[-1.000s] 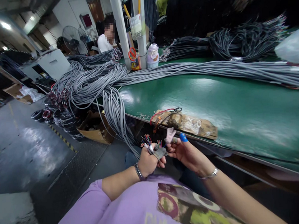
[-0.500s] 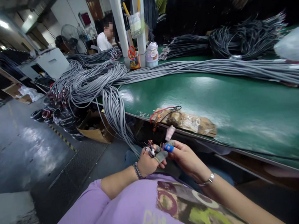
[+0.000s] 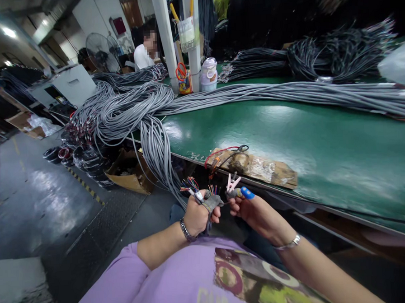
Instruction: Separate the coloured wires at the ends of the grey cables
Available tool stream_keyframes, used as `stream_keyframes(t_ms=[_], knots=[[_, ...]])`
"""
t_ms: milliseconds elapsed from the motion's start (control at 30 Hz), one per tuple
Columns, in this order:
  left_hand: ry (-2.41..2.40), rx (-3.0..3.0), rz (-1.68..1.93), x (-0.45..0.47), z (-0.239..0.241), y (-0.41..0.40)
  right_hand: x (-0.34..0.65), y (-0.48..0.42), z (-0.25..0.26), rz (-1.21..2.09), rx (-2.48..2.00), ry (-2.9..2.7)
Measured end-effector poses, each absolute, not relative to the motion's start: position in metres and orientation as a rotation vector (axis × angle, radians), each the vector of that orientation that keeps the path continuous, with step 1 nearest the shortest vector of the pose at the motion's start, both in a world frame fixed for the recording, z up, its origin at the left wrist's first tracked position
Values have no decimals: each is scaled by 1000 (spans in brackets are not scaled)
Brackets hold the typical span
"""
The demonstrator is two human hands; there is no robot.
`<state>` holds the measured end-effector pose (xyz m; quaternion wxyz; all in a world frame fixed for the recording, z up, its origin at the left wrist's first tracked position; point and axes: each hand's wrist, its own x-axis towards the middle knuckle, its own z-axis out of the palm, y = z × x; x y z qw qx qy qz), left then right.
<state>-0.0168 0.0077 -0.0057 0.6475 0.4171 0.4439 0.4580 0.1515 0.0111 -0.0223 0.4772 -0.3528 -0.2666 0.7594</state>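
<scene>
Left hand (image 3: 197,216) is closed in a fist round a grey plastic-sheathed cable end (image 3: 198,196), held low in front of the chest, just short of the edge of the long green-topped workbench (image 3: 290,133). Thin coloured wire cores (image 3: 189,184) fan up out of the fist. The thumb, in a grey fabric fingertip cover (image 3: 213,201), presses them against the forefinger. Right hand (image 3: 258,212) pinches a small pink two-pronged hand tool (image 3: 232,184), prongs apart and up, between the thumb and a finger wearing a blue rubber fingertip cover (image 3: 247,193); the other fingers are curled under. The tool tip sits just beside the cores, and I cannot tell whether they touch. Judgement: the work looks best done with the fist braced, one core singled out at a time, and the tool kept clear of neighbouring cores. Count: one cable end in hand, cores in two tufts, strands too fine to number; one tool; two fingertip covers; one brown taped cardboard block (image 3: 257,166) on the bench edge; grey cable bundles beyond counting.
</scene>
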Motion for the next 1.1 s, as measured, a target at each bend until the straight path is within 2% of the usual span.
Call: stream_keyframes(t_ms=[167, 500, 1100], knots=[[1005, 956, 1002, -10, -4, 8, 152, 32, -23, 1924, -780, -482], [1063, 946, 955, 2, 4, 11, 139, 46, -27, 1786, -744, -505], [1081, 1022, 957, -16, -12, -1, 155, 15, -31, 1925, -842, -576]])
